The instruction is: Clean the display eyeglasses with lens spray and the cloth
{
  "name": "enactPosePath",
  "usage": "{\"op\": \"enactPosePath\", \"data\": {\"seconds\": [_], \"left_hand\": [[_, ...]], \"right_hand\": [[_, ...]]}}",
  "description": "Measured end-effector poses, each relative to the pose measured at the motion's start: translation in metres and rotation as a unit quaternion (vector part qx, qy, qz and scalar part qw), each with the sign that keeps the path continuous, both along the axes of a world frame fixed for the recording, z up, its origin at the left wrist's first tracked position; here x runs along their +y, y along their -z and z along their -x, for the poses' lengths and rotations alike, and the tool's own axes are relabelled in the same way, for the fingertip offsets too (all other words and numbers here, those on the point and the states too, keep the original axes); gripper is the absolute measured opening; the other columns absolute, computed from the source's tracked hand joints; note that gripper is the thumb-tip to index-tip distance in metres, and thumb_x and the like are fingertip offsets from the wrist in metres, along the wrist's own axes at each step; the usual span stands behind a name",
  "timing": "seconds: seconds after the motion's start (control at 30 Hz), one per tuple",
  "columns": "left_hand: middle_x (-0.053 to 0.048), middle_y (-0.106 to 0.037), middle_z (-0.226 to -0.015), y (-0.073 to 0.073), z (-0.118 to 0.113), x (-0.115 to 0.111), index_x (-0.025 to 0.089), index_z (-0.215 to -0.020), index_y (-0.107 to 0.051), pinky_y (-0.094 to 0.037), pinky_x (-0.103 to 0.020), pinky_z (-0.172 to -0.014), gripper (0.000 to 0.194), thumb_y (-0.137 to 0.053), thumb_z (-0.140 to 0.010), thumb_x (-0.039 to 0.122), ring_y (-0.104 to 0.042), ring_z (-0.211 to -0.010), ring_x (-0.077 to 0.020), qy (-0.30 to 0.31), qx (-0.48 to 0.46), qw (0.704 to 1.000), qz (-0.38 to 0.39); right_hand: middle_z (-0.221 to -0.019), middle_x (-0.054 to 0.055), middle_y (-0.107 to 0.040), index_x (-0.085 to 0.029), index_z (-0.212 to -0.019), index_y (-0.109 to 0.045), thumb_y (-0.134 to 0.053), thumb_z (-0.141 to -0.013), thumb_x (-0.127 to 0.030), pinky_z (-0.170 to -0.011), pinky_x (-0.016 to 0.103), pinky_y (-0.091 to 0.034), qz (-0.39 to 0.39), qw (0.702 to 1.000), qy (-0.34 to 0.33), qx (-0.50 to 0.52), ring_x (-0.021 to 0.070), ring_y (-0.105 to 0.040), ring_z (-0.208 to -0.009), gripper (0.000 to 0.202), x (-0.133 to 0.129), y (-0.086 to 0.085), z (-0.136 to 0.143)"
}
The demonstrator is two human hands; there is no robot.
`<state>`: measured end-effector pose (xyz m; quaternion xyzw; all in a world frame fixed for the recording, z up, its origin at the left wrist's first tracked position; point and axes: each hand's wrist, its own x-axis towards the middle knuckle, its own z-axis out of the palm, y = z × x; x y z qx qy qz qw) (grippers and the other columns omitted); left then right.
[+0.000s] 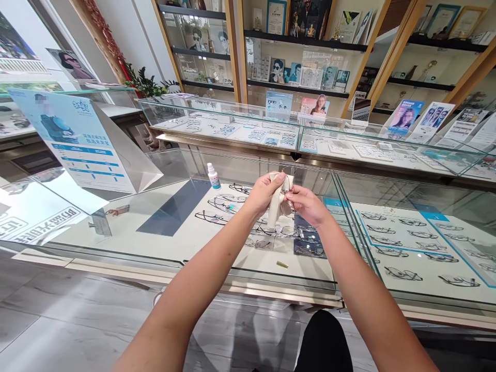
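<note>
Over the glass display counter (155, 253), my left hand (263, 194) is closed on a cream cleaning cloth (275, 212), its thumb pressed on top and one end hanging down. Just to the right, my right hand (308, 204) pinches a pair of eyeglasses at the cloth's edge. The cloth and my fingers cover most of this pair. Below both hands, several eyeglasses (211, 217) lie in rows. A small white spray bottle (213, 178) with a blue label stands upright behind them, left of my left hand.
A folded poster stand (93, 150) rises at the left, near a small metal holder (101, 223). A dark mat (170, 212) shows at the counter's left part. A gold bar-shaped piece (282, 264) is near the front edge. More glass cases (232, 132) run along the back.
</note>
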<state>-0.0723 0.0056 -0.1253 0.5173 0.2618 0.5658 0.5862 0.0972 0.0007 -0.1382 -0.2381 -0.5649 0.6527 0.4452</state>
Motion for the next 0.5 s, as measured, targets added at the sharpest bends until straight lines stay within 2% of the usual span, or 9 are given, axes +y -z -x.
{"op": "enactPosePath", "data": {"seconds": [0.23, 0.4, 0.5], "left_hand": [[0.002, -0.070, -0.073, -0.0007, 0.0017, 0.0011, 0.019, -0.084, -0.057, -0.049, -0.022, -0.055, 0.068, -0.105, -0.060, 0.059, -0.060, -0.056, -0.0093, 0.011, -0.025, 0.999, 0.027], [0.005, -0.068, -0.075, -0.0009, 0.0039, 0.0011, 0.018, -0.089, -0.060, -0.053, -0.022, -0.059, 0.063, -0.109, -0.058, 0.044, -0.062, -0.060, -0.0088, 0.019, -0.022, 0.999, 0.023], [0.001, -0.073, -0.082, -0.0018, 0.0045, 0.0003, 0.017, -0.095, -0.064, -0.055, -0.023, -0.063, 0.062, -0.109, -0.058, 0.039, -0.066, -0.065, -0.0105, 0.037, -0.018, 0.999, 0.030]], "right_hand": [[-0.083, 0.000, -0.072, -0.021, -0.082, -0.077, -0.100, -0.071, -0.053, -0.073, 0.028, -0.049, 0.007, 1.000, -0.003, 0.012, 0.0143, -0.062, -0.075, 0.041, 0.0016, 0.0040, 0.0023], [-0.081, -0.001, -0.071, -0.022, -0.083, -0.078, -0.101, -0.069, -0.055, -0.065, 0.027, -0.047, 0.016, 1.000, 0.002, 0.026, 0.0132, -0.060, -0.070, 0.043, 0.0029, 0.0051, 0.0022], [-0.083, 0.000, -0.072, -0.022, -0.087, -0.079, -0.103, -0.066, -0.053, -0.065, 0.027, -0.048, 0.031, 0.999, 0.011, 0.041, 0.0133, -0.061, -0.071, 0.044, 0.0036, 0.0057, 0.0021]]}}
